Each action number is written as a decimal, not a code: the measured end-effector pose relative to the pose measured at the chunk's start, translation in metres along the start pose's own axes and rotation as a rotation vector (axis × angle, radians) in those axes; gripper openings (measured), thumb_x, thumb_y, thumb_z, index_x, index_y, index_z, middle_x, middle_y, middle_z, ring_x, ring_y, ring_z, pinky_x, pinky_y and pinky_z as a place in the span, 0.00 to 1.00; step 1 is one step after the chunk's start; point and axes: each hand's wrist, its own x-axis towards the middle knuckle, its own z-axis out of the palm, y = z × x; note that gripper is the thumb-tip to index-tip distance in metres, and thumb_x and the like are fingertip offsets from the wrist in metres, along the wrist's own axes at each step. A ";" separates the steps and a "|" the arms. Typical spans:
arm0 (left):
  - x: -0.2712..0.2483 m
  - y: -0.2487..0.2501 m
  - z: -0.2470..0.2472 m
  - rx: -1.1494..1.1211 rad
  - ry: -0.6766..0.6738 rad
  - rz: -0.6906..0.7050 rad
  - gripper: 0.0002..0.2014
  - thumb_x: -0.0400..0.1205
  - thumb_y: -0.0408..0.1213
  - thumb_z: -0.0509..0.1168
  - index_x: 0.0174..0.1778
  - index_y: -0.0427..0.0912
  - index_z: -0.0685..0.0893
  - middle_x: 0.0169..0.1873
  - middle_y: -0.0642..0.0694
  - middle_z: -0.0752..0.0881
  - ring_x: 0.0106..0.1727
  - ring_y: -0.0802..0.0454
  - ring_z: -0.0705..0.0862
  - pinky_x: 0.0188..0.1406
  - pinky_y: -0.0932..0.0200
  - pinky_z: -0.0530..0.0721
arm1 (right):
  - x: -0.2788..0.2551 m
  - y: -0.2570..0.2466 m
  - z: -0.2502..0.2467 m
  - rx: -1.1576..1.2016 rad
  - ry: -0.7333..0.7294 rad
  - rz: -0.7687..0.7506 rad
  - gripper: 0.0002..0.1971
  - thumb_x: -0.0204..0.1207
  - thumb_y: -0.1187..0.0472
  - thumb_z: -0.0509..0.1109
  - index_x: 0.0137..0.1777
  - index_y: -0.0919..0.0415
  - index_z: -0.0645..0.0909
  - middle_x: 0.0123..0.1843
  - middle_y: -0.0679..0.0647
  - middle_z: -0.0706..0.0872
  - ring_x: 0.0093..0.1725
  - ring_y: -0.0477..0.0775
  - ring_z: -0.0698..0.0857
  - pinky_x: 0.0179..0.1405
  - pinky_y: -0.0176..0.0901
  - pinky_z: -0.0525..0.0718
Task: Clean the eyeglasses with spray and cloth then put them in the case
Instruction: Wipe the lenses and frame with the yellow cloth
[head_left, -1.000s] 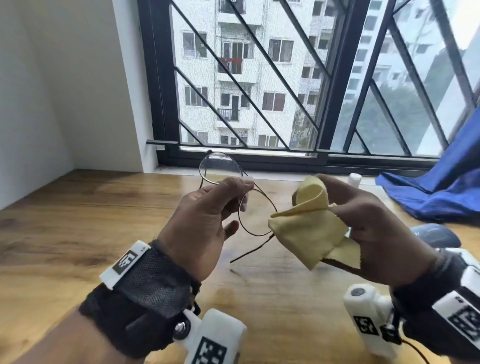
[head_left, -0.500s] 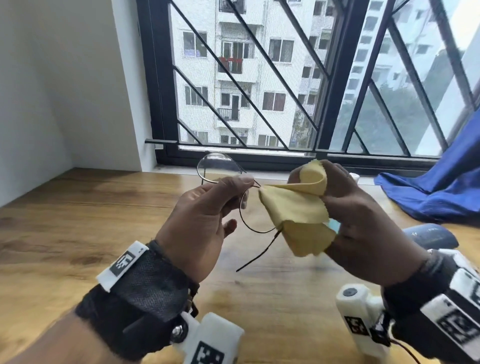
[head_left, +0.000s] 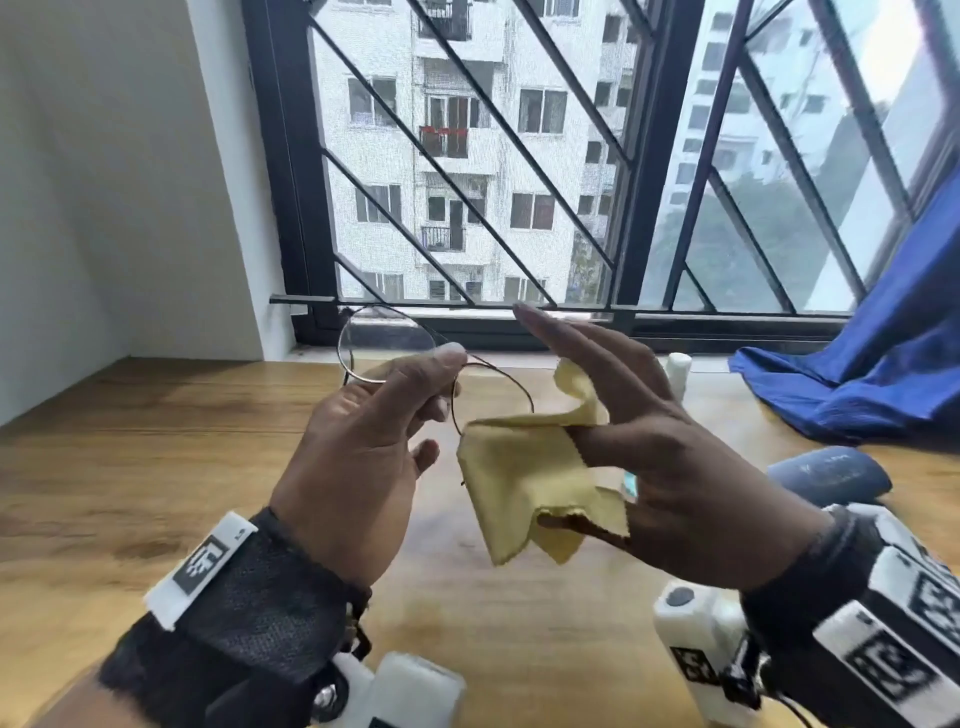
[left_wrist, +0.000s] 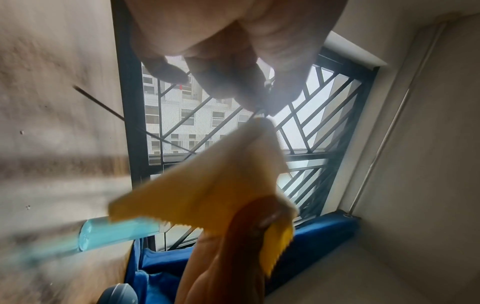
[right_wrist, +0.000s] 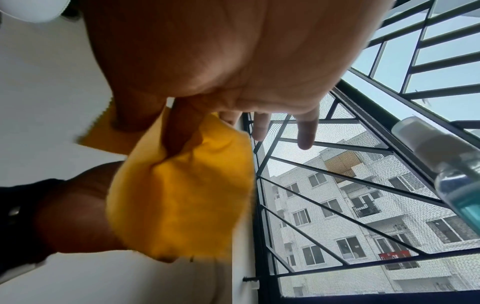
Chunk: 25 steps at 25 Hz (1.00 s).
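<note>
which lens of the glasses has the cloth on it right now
The lens nearer the right hand: the yellow cloth covers its lower edge. The other lens, sticking up above the left hand, is bare.

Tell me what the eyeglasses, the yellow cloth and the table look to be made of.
Eyeglasses: thin wire frame, likely metal with a dull bronze sheen; clear lenses, glass or plastic unclear.
Yellow cloth: soft matte fabric, probably microfibre; it drapes in folds and has pinked zigzag edges.
Table: wood or wood-look laminate, grain streaks, slight gloss.
</note>
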 end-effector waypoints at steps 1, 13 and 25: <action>0.000 0.000 -0.001 -0.013 -0.007 0.000 0.26 0.69 0.51 0.78 0.48 0.34 0.80 0.43 0.37 0.81 0.51 0.41 0.79 0.61 0.40 0.69 | 0.000 0.000 0.000 -0.007 -0.002 0.018 0.20 0.77 0.37 0.72 0.66 0.40 0.87 0.92 0.46 0.50 0.90 0.59 0.53 0.82 0.68 0.65; 0.001 0.004 -0.001 -0.099 0.035 0.005 0.27 0.68 0.52 0.79 0.57 0.41 0.82 0.50 0.38 0.77 0.55 0.41 0.75 0.68 0.36 0.70 | 0.021 -0.009 -0.001 -0.108 -0.047 0.061 0.34 0.77 0.23 0.52 0.60 0.45 0.89 0.92 0.39 0.44 0.91 0.53 0.48 0.81 0.69 0.62; 0.010 0.005 -0.015 -0.098 0.014 0.049 0.18 0.67 0.50 0.80 0.44 0.44 0.84 0.42 0.46 0.82 0.51 0.46 0.78 0.61 0.41 0.72 | 0.047 -0.003 -0.007 -0.146 -0.004 -0.080 0.28 0.84 0.33 0.50 0.53 0.44 0.91 0.92 0.46 0.55 0.89 0.59 0.58 0.78 0.71 0.63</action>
